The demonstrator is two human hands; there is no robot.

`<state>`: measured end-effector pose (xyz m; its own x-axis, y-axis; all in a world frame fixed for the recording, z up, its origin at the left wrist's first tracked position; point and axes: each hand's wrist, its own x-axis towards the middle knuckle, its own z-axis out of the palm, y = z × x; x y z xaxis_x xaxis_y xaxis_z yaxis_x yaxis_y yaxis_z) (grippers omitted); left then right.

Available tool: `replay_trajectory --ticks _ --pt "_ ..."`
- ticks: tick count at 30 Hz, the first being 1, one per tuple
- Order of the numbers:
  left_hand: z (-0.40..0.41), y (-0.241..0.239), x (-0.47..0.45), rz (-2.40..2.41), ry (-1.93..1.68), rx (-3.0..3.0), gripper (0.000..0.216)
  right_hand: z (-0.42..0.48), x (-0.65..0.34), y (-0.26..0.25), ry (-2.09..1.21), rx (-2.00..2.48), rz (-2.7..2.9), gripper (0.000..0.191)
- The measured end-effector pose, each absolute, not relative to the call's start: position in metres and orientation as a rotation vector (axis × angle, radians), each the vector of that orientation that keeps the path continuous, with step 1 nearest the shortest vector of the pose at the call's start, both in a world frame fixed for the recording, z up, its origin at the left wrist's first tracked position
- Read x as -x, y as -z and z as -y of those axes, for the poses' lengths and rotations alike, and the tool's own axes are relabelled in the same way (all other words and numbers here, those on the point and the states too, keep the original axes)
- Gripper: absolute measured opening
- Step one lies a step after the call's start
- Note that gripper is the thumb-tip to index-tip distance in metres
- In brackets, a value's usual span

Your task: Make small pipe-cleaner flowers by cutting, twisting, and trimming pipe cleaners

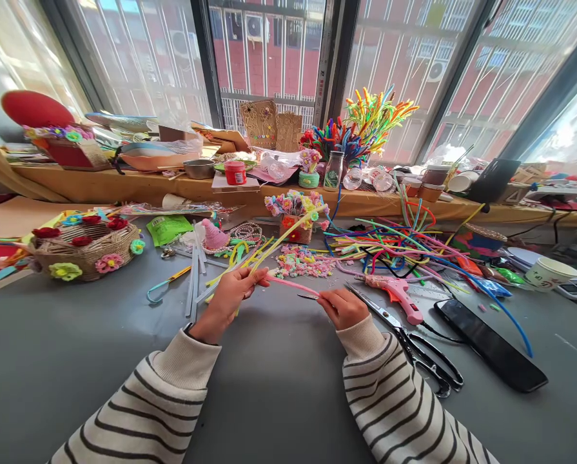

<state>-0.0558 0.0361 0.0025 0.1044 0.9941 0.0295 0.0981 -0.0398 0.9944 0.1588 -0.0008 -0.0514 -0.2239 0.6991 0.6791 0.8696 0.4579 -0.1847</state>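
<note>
Both hands work over a grey table (75, 361). The left hand (230, 298) pinches one end of a pink pipe cleaner (293, 285) together with a yellow pipe cleaner (288, 237) that slants up and away. The right hand (342, 307) grips the pink one's other end. Just right of it lie scissors (409, 338), a pink glue gun (397, 291) and a black phone (488, 345). A loose heap of pipe cleaners (394, 248) spreads behind, and a woven basket (88, 251) with what look like flowers sits at far left.

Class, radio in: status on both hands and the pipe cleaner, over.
Left hand and right hand pinch a pink fuzzy pipe cleaner between them. Yellow pipe cleaners in left. Black-handled scissors beside right hand.
</note>
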Motion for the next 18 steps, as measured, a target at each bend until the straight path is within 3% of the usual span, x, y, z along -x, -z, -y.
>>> replay_trajectory --ticks 7,18 --pt "-0.0368 -0.0021 0.0544 -1.191 -1.116 -1.417 0.027 -0.0003 -0.1600 0.0530 0.184 1.403 1.951 0.030" --pt "-0.0354 -0.0022 0.0542 -1.320 -1.204 -1.557 0.031 -0.0012 -0.1622 0.0539 0.255 1.352 1.942 0.025"
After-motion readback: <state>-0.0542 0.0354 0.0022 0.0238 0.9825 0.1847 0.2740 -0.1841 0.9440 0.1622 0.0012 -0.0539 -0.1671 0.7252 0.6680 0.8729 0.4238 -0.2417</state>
